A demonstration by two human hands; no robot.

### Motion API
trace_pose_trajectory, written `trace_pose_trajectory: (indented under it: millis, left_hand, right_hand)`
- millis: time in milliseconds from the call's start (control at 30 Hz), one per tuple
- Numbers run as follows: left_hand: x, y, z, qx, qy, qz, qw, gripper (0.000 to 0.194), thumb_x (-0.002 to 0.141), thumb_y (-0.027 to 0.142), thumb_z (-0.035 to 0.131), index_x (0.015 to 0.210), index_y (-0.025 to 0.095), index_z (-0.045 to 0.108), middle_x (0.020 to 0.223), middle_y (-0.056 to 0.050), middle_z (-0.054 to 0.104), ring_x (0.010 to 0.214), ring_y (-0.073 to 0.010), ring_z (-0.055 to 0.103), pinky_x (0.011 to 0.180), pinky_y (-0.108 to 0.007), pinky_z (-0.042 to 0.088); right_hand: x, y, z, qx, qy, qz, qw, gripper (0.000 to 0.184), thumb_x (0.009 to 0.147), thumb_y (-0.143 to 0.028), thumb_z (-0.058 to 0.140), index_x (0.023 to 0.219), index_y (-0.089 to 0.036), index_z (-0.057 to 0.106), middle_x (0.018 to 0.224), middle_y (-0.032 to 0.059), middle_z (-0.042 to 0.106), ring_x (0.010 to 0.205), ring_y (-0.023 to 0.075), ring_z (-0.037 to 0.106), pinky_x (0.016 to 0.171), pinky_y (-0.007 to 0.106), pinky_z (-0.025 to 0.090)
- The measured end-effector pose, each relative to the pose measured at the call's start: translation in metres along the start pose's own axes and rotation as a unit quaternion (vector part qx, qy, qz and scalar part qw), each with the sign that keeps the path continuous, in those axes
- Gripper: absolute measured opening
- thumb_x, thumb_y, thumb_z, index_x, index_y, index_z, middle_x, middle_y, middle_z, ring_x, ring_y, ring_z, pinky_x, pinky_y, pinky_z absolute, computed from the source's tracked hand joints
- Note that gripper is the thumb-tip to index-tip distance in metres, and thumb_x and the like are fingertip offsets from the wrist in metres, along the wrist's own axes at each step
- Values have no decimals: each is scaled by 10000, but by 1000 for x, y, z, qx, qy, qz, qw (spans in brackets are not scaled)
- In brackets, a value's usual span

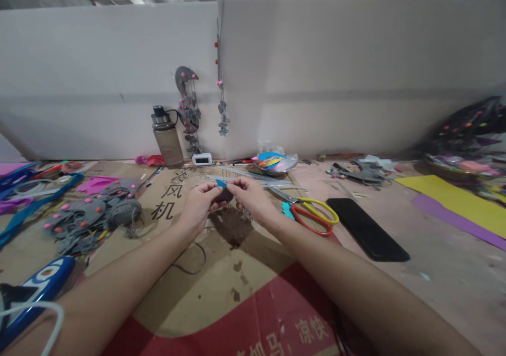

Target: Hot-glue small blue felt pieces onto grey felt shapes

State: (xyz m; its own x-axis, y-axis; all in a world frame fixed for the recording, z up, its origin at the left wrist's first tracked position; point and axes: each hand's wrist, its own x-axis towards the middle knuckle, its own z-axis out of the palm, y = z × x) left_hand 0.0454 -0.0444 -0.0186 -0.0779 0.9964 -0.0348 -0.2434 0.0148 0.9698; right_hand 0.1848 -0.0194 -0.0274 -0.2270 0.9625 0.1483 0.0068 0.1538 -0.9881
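My left hand [201,204] and my right hand [251,199] meet over the cardboard at the middle of the table. Fingers and thumbs of both pinch a small dark piece [225,194] that looks like felt, with a bright blue piece [221,183] at its top edge. Fingertips cover part of both, so how they are joined cannot be made out. Just right of my right hand lie scissors [312,211] with one yellow and one red handle. A turquoise scrap [287,210] sits beside their pivot.
Flattened cardboard [190,298] covers the front. A phone [367,229] lies right, near yellow sheets [454,195]. Left are grey felt pieces with pompoms [83,214] and a blue glue gun-like tool [43,293]. A bottle [168,140], small clock [202,159] and dish [276,167] stand behind.
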Motion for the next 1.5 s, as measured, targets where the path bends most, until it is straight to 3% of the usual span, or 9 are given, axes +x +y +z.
trace_pose_trajectory:
  millis: [667,1167,1500]
  left_hand:
    - [-4,3,3,-28,-1,-18,999,161,637,179,697,752,125,599,721,-32,643,606,-119,614,587,-278,567]
    - [-2,3,3,-20,4,-23,1000,136,661,189,672,745,124,588,713,-29,624,601,-115,606,577,-269,558]
    - [5,3,-3,4,-13,-24,1000,149,657,191,661,778,111,624,792,-58,655,661,-129,622,597,-270,568]
  right_hand:
    - [-5,-5,2,-101,60,-38,992,193,727,-332,495,700,-164,586,612,-22,522,547,99,416,538,227,322]
    - [-5,-7,2,-94,48,-33,994,186,717,-335,504,698,-166,579,623,-28,503,577,104,414,556,232,322]
    - [-1,-3,-2,-72,3,-49,996,165,724,-319,515,704,-164,566,625,-42,496,550,85,391,549,220,316]
